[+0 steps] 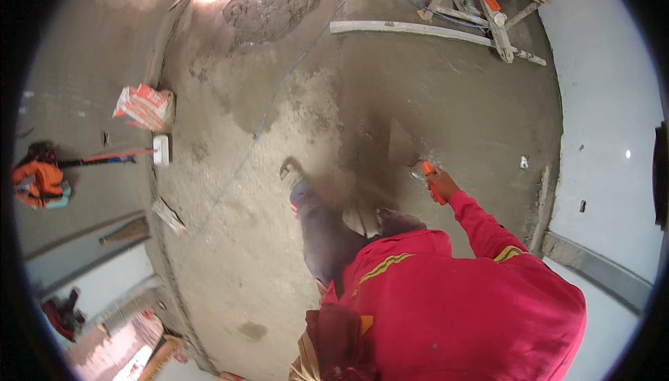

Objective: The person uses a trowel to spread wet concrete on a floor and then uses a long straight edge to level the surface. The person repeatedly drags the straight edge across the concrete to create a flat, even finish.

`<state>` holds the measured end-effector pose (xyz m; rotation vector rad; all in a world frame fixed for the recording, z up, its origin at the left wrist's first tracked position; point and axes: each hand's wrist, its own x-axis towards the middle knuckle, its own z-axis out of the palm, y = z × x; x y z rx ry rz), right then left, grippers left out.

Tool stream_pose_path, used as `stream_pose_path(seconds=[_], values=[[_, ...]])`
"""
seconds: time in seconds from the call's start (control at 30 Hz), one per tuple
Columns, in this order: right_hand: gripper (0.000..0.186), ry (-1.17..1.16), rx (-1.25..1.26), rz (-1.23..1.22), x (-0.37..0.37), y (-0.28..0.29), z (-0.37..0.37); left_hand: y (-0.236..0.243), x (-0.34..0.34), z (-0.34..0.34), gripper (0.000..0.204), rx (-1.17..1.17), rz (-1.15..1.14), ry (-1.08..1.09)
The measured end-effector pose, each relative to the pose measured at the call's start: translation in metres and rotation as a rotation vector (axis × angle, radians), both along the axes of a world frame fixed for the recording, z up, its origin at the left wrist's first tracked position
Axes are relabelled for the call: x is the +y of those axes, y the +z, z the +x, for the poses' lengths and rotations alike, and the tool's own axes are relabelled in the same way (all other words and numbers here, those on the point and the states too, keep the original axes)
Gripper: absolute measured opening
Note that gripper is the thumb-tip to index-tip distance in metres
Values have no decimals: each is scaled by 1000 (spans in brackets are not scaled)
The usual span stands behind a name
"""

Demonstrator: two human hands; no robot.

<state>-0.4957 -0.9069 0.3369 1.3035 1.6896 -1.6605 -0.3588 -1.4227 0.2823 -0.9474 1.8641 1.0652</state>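
Fingers (433, 178) of the right hand (444, 184) curl around an orange-handled trowel (426, 166), blade (401, 145) ahead and leftward.

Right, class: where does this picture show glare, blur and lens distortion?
Head view: washed-out glare at top left; head view: brownish haze blurs the floor left of the right hand and its orange-handled tool; head view: the right-side wall's base curves, within dark fisheye corners.
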Motion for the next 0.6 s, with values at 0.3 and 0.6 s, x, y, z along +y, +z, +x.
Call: stream_pose_path(seconds=[0.3,0.6], values=[[19,-419,-486,54,-89,-71,-60,-81,-183,-353,48,100,77,-692],[17,-599,-475,-73,-181,-66,-125,26,-52,-800,56,199,-319,-858]])
